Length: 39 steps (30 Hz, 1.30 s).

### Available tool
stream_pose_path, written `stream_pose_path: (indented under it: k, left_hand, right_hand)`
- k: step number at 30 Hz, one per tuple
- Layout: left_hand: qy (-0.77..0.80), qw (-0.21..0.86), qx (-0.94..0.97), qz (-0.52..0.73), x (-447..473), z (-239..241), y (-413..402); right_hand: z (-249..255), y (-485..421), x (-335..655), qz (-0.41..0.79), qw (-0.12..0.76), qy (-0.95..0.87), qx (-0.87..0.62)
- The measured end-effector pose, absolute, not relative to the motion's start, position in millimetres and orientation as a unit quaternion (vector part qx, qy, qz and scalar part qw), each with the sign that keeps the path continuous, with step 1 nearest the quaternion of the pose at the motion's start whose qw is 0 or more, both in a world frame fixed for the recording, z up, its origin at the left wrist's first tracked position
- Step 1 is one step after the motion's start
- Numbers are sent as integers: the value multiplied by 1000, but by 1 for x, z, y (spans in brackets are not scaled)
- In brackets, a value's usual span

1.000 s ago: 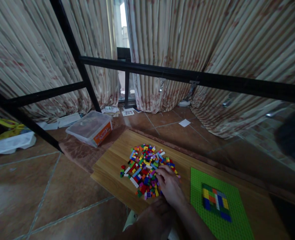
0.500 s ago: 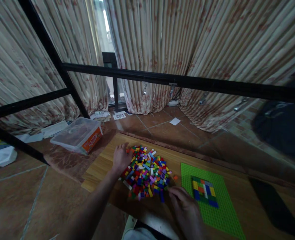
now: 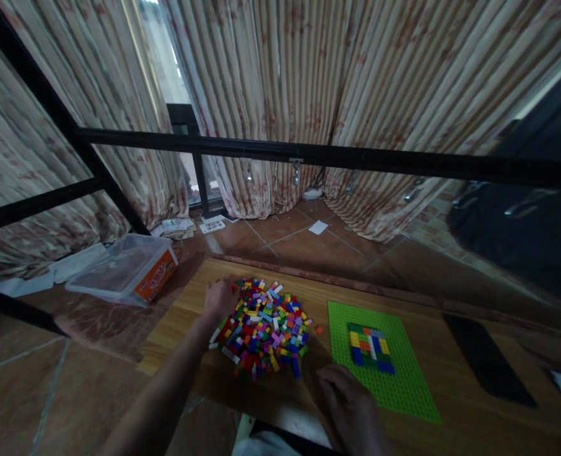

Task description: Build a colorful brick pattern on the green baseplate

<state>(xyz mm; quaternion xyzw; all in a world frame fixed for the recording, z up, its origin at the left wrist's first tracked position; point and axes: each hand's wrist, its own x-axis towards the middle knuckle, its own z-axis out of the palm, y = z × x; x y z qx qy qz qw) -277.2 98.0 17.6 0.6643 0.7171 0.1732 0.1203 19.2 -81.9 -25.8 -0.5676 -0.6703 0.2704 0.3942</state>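
Note:
A pile of small multicoloured toy building bricks (image 3: 266, 329) lies spread on the wooden table. At its left edge rests my left hand (image 3: 220, 297), fingers loosely bent and apart, touching the outer bricks. My right hand (image 3: 347, 396) is closed between the pile and the green baseplate (image 3: 404, 386), thumb and fingers pressed together; whatever they may pinch is hidden. On the baseplate sits a flat square of joined bricks (image 3: 370, 348) in green, yellow, blue, orange, white and grey.
A dark flat slab (image 3: 487, 361) lies on the table (image 3: 185, 316) to the right. On the floor at left stands a clear plastic box (image 3: 119, 266) with an orange label. A black metal rail (image 3: 261, 149) crosses in front of the curtains (image 3: 280, 69).
The view has turned slightly right, so most things sit further left. My left hand stays at the pile's left edge. My right hand has drawn back a little from the bricks, still closed.

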Motion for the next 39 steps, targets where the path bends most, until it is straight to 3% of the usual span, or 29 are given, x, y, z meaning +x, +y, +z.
stream_pose_path:
  k: [3,7,9,13,24,39]
  left_hand:
    - [713,150,644,233,-279,29,80]
    - [583,473,495,438,-258,42,35]
    - [535,598,392,450,-237,45,10]
    - [508,689,295,424,-196,41,-27]
    - [493,675,389,387,-168,12,-47]
    - [588,535,481,371,-153,-12,-47]
  right_hand:
    - [-22,-81,17,288,403,-654,-572]
    - [-7,-75,5,329,430,-608,-581]
    - [3,-70,-3,359,450,-581,-575]
    - [18,-57,-16,421,481,-535,-551]
    - [4,-58,-20,432,498,-493,-568]
    - [-10,-62,-27,286,484,-543,-624]
